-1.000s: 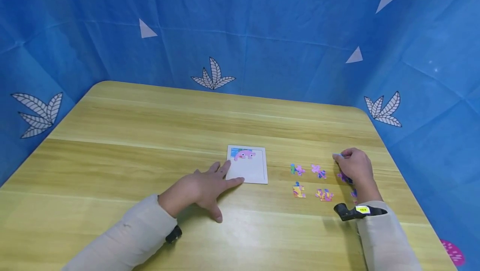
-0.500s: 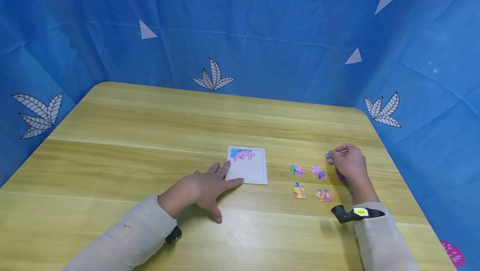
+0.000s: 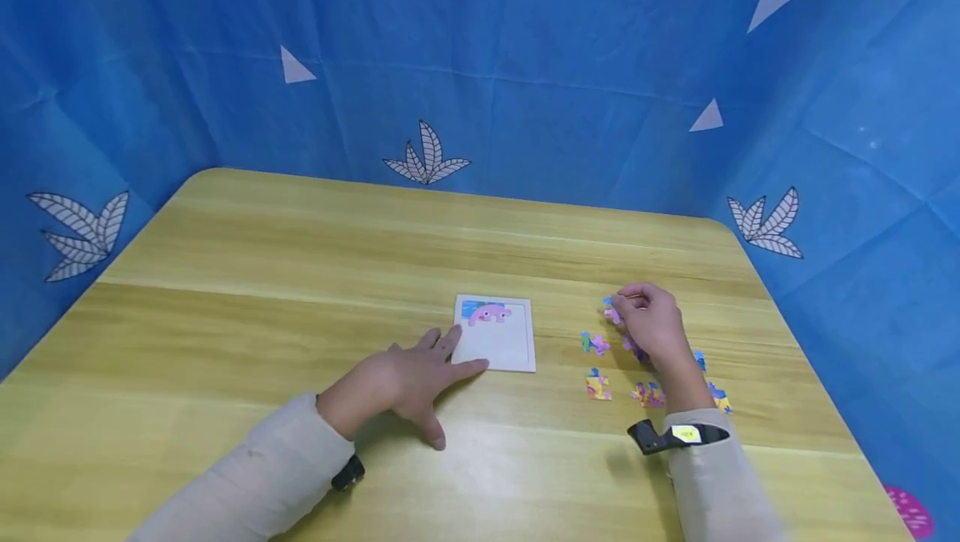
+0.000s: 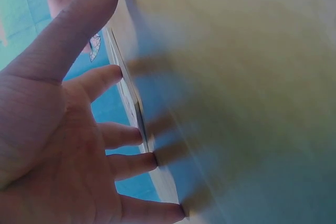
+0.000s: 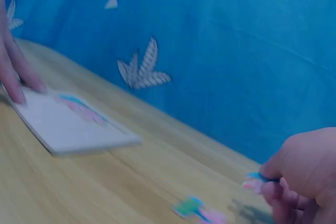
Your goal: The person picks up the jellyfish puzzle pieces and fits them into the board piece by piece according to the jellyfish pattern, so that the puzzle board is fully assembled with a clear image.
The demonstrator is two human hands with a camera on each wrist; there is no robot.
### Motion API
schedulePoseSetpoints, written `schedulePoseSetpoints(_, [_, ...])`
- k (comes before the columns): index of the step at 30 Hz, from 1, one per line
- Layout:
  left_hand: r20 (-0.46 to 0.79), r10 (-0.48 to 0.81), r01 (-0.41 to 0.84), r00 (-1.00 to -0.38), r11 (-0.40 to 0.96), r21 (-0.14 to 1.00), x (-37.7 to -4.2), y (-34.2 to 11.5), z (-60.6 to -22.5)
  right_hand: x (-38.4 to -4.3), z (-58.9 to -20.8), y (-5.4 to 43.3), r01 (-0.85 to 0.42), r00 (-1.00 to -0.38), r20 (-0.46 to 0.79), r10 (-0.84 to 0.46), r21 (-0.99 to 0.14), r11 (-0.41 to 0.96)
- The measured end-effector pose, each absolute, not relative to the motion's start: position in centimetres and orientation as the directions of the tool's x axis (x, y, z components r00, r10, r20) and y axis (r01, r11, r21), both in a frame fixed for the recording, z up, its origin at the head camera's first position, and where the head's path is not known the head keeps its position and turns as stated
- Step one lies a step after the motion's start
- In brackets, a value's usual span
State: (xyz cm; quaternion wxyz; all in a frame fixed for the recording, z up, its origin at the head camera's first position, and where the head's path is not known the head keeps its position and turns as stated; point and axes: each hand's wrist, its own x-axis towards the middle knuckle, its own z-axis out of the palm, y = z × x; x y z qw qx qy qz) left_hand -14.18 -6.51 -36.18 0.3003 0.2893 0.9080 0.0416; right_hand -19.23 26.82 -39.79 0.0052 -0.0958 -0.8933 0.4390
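My left hand (image 3: 416, 375) lies with spread fingers at the lower left of a white puzzle board (image 3: 495, 350), fingertips on its edge. A joined strip of puzzle (image 3: 486, 312), blue with a pink cartoon head, fills the board's upper left. Over the table to the right, my right hand (image 3: 654, 327) pinches a blue and pink puzzle piece (image 5: 254, 183) between thumb and fingers. A green and pink piece (image 3: 595, 343) and a yellow piece (image 3: 598, 384) lie between board and right hand. Part of a purple piece (image 3: 636, 348) shows beneath the right hand.
Another piece (image 3: 648, 394) lies beside the right forearm. Beyond that forearm are a blue piece (image 3: 700, 360) and a yellow and blue one (image 3: 719, 398), partly covered. A blue curtain (image 3: 480, 67) stands behind the wooden table (image 3: 300, 250).
My right hand has moved left toward the board, carrying the blue and pink puzzle piece. Pieces on the far right have come into view behind the forearm. My left hand stays on the board.
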Motion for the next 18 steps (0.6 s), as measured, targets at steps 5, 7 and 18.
schedulePoseSetpoints(5, [-0.518,0.552,0.493,-0.654,0.83,0.261,-14.1,-6.3,-36.2,-19.3,-39.5,24.3,0.092,-0.996,-0.085,0.039,-0.83,0.551])
schedulePoseSetpoints(7, [-0.513,0.556,0.496,-0.654,0.827,0.265,-14.2,-6.3,-36.2,-19.4,-39.3,23.3,0.071,-0.997,-0.083,0.002,-0.836,0.544])
schedulePoseSetpoints(18, [-0.516,0.552,0.502,-0.655,0.829,0.248,-14.3,-6.4,-36.4,-20.2,-39.5,17.8,0.055,-0.988,-0.118,-0.097,-0.865,0.498])
